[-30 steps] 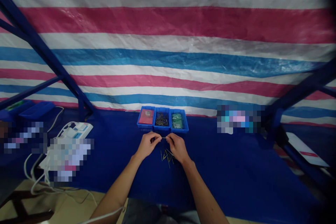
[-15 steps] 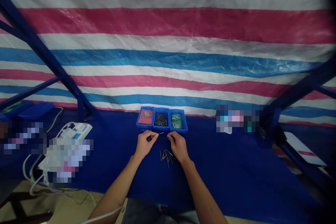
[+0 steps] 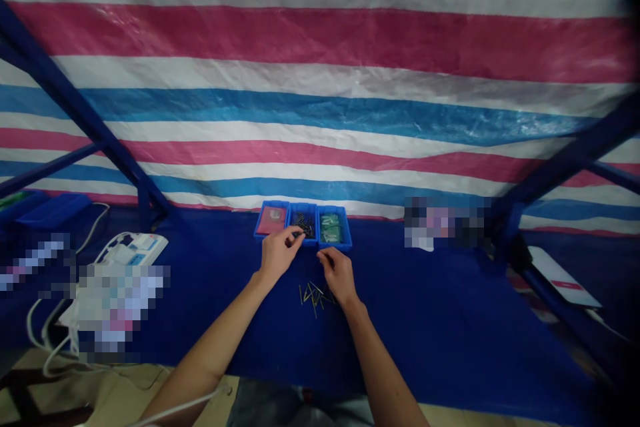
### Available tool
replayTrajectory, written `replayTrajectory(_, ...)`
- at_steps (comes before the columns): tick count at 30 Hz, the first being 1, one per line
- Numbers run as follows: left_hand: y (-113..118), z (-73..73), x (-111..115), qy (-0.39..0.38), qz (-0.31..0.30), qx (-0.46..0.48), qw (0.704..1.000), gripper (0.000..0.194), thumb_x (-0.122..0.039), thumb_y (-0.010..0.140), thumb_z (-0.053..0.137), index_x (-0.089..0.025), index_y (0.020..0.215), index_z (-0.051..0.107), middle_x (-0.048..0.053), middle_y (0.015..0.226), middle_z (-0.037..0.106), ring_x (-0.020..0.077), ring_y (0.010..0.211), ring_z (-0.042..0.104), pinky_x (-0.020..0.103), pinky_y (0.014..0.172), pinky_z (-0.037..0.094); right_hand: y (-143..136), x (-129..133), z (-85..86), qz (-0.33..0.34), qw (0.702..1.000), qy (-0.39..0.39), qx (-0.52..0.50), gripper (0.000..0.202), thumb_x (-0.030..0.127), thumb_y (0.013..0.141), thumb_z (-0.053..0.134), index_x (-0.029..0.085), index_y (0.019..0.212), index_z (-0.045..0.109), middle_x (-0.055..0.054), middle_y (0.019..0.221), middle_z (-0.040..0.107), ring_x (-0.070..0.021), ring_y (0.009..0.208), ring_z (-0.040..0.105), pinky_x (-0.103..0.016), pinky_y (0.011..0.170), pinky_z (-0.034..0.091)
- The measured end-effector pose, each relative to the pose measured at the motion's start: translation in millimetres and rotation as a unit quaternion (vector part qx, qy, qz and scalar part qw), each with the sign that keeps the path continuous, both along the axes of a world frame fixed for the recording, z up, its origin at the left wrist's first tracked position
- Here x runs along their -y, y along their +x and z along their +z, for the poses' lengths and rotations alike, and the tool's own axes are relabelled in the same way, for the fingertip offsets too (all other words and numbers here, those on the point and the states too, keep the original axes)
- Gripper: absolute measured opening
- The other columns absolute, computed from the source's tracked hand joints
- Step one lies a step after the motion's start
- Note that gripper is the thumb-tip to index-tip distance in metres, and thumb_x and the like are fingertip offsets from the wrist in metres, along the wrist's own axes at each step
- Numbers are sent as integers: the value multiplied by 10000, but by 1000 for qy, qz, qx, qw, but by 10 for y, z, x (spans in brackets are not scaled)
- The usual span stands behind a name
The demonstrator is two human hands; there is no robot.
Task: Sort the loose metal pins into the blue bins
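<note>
My left hand [image 3: 279,252] reaches to the front of the middle blue bin [image 3: 311,239], which holds a heap of small dark screw-like pieces [image 3: 302,221]. Its thumb and forefinger are pinched together at the heap; what is between them is too small to make out. My right hand [image 3: 339,273] hovers just in front of the right bin with its fingertips closed, and whatever they hold is hidden. Several thin, brass-coloured pin-like sticks [image 3: 314,297] lie in a loose pile on the blue tabletop, beside and below my right hand.
The left bin [image 3: 259,227] holds a pink piece, the right bin [image 3: 350,240] greenish bags with pale pieces. A white power strip [image 3: 155,250] and cables lie at the left. Blue frame posts [image 3: 107,140] stand at both sides, with a striped tarp [image 3: 320,107] behind.
My left hand has moved up from in front of the bins to the middle bin; the thin stick seen at its fingertips no longer shows. My right hand has hardly moved. The view has shifted slightly.
</note>
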State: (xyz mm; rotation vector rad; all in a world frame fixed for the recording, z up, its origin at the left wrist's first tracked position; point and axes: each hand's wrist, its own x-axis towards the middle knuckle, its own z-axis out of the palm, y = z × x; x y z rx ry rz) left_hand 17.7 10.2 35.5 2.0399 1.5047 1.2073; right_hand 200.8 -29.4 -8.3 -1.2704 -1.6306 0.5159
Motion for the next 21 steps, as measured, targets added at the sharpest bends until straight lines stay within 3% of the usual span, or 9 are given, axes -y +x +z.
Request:
replayTrajectory(3,-7,-60,128,-39,-152,-32,987,217,-382,919,629,-222,938,774,3,685,655,133,596,552,240,631,404,43,1,27,-11,1000,-1,-14,263,333,982,497,201,853,684,-48,793,688,-192,702,616,-280,663,454)
replayTrajectory(7,-52,-164,190,-76,-311,-106,941,190,-364,916,652,-236,971,782,39,899,713,178,834,641,261,785,450,62,5,45,-28,999,-9,-31,288,356,978,497,188,856,696,-45,759,683,-183,677,609,-272,641,454)
replayTrajectory(13,-81,-179,88,-81,-365,-177,910,148,-327,923,661,-247,978,772,15,974,701,164,915,651,235,802,438,44,5,29,-28,999,-21,-24,291,358,975,501,179,859,699,-33,733,672,-169,646,585,-259,622,437)
replayTrajectory(21,-35,-92,92,-39,-376,-240,894,116,-335,912,676,-257,917,762,-1,919,688,173,925,635,252,755,409,46,8,24,-29,999,-27,-32,272,345,970,511,181,859,699,-40,766,690,-179,689,613,-260,650,452)
